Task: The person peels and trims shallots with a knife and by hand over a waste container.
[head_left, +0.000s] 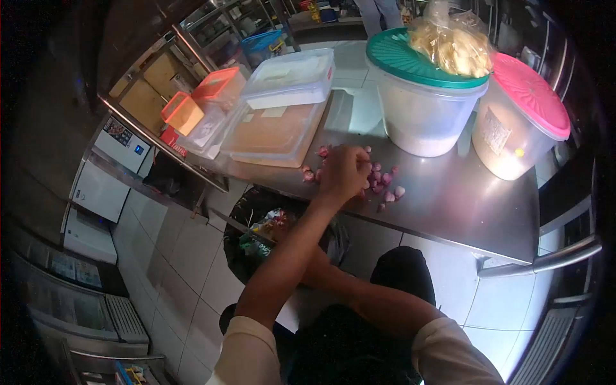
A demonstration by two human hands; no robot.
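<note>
My left hand reaches over the steel table with its fingers curled down among small purple shallots. What its fingertips grip, if anything, is hidden beneath the hand. Several more shallots lie to the left of that hand, close to the table's front edge. My right forearm crosses below the left one, so my right hand is mostly covered. It is over a black bag of waste, and a narrow knife blade juts out from it toward the upper left.
On the steel table stand a green-lidded tub topped by a knotted plastic bag, and a pink-lidded tub. Flat lidded boxes and orange containers occupy its left side. Another person's legs show at the back.
</note>
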